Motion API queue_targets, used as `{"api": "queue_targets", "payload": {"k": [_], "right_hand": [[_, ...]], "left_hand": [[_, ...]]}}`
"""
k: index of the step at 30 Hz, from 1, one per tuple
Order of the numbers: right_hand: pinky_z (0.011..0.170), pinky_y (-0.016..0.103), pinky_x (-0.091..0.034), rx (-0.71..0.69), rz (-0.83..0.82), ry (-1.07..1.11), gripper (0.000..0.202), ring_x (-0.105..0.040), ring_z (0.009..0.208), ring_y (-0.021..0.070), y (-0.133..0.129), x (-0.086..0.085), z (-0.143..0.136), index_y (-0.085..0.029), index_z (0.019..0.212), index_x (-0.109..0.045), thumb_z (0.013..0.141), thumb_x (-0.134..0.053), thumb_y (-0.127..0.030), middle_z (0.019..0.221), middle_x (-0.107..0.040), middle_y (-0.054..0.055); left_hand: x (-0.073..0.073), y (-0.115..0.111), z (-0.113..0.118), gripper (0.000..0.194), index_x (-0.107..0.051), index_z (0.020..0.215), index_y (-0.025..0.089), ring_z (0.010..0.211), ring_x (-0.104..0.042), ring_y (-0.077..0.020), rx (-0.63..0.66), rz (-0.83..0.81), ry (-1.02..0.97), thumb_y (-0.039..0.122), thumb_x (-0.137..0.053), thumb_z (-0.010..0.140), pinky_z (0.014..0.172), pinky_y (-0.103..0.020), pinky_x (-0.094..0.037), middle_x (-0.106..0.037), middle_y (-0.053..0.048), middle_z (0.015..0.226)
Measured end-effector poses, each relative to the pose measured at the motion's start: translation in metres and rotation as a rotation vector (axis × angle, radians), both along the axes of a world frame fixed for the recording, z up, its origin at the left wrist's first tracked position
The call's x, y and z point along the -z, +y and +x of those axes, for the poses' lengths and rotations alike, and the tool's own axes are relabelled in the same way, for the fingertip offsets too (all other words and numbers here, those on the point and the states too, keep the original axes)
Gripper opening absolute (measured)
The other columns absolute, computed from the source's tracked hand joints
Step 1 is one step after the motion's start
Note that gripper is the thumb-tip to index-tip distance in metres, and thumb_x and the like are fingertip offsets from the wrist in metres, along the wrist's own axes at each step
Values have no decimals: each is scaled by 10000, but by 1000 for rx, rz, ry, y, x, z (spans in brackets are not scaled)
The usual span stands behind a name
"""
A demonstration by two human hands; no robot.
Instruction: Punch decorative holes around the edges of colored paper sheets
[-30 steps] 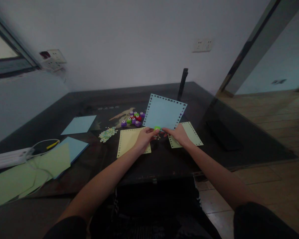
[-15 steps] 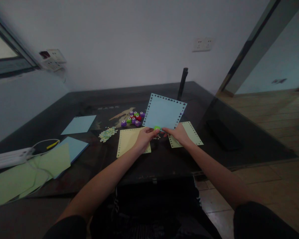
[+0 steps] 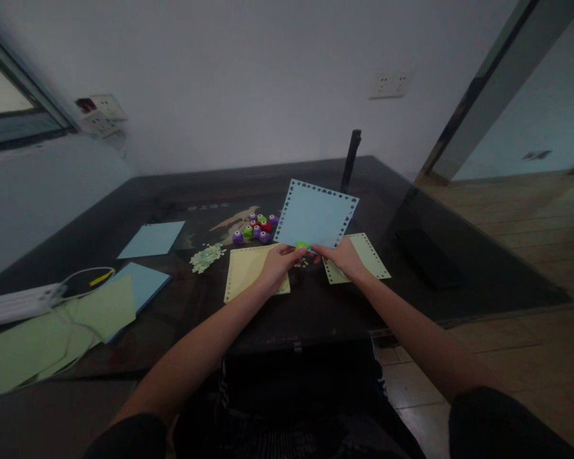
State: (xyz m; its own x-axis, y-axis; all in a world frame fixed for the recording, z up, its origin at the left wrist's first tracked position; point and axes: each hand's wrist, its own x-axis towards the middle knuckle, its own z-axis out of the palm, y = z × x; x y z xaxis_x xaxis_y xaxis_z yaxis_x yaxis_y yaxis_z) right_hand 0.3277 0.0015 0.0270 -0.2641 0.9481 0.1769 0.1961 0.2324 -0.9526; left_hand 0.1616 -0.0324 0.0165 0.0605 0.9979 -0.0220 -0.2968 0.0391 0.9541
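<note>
A light blue sheet (image 3: 318, 213) with small punched shapes along its edges is raised over the dark table, tilted. At its lower edge sits a green punch (image 3: 302, 246). My left hand (image 3: 281, 262) is closed around the punch, thumb against it. My right hand (image 3: 337, 254) pinches the sheet's lower edge just right of the punch, its fingertips partly hidden. Beneath my left hand lies a yellow sheet (image 3: 242, 271) with punched edges; a pale green punched sheet (image 3: 370, 258) lies by my right wrist. Several purple, green and red punches (image 3: 256, 228) stand behind.
Paper bits (image 3: 206, 257) are piled left of the yellow sheet. Farther left are a blue sheet (image 3: 153, 240), green sheets (image 3: 43, 338) and a white power strip (image 3: 22, 306) with cable. A black object (image 3: 428, 258) lies at right; a black post (image 3: 351, 160) rises behind.
</note>
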Motion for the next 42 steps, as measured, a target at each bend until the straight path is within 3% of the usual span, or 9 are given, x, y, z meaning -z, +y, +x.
{"api": "queue_targets", "payload": {"k": [24, 42], "right_hand": [[505, 276, -463, -11, -6, -20, 200, -591, 482, 150, -3, -5, -1, -133, 669, -637, 685, -641, -333, 583, -664, 61], [525, 310, -487, -16, 9, -19, 198, -592, 484, 162, -3, -4, -2, -146, 649, -624, 694, -653, -337, 602, -663, 75]], "left_hand": [[2, 2, 1, 348, -703, 819, 103, 764, -620, -191, -83, 30, 82, 369, -769, 604, 694, -291, -430, -709, -114, 856], [-2, -1, 4, 274, -707, 773, 114, 774, -648, -205, -105, 84, 81, 346, -752, 635, 793, -339, -455, -722, -91, 804]]}}
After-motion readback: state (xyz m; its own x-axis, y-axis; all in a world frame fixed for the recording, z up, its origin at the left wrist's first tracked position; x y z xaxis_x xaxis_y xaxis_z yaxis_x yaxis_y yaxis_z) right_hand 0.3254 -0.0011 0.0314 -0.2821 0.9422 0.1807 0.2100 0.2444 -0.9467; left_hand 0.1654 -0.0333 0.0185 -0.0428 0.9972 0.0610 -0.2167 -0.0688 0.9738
